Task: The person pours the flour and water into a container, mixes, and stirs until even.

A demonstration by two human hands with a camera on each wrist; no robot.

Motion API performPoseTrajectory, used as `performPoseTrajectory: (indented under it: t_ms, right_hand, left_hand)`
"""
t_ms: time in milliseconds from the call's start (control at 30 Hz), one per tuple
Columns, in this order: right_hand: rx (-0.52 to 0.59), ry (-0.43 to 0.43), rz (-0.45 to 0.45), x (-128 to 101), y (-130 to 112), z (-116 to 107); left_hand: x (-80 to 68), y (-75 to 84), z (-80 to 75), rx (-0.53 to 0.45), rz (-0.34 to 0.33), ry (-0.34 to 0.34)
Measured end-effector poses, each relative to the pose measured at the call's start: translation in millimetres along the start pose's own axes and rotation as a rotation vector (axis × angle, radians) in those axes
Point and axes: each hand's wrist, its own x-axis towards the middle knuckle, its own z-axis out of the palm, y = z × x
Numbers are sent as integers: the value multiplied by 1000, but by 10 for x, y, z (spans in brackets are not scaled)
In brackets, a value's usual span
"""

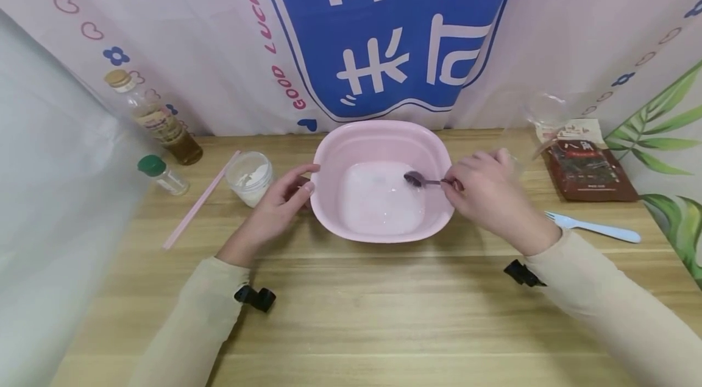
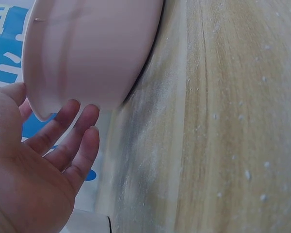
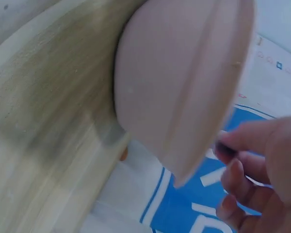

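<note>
You get bright, even, diffuse light; soft shadows fall toward you under the pink basin [image 1: 384,137] and both forearms. Head view bows at its edges. Right wrist view is motion-blurred; left wrist view sharp on the table [image 2: 233,121], soft close up.

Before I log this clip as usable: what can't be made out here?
- Spoon: right wrist view hides it behind the pink basin; the right hand covers its handle in the head view.
- Brown packet: print too small.
- Left hand: cut off by the left wrist view's edge.
</note>
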Motion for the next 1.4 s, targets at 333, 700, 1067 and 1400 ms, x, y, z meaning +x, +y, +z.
performPoseTrajectory:
  t_ms: [333, 700, 1067, 1400]
  right_hand:
    - [249, -205, 27, 320, -245, 278]
    - [276, -202, 34, 42, -9, -62]
    - [243, -112, 78, 295, -64, 217]
    - [298, -269, -71, 208, -242, 95]
  left_hand:
    - [-1, 27, 9, -12, -12, -10]
    - [5, 3, -15, -16, -3, 13]
    - [21, 2, 39, -38, 2, -16]
    - [9, 7, 10, -38, 11, 4]
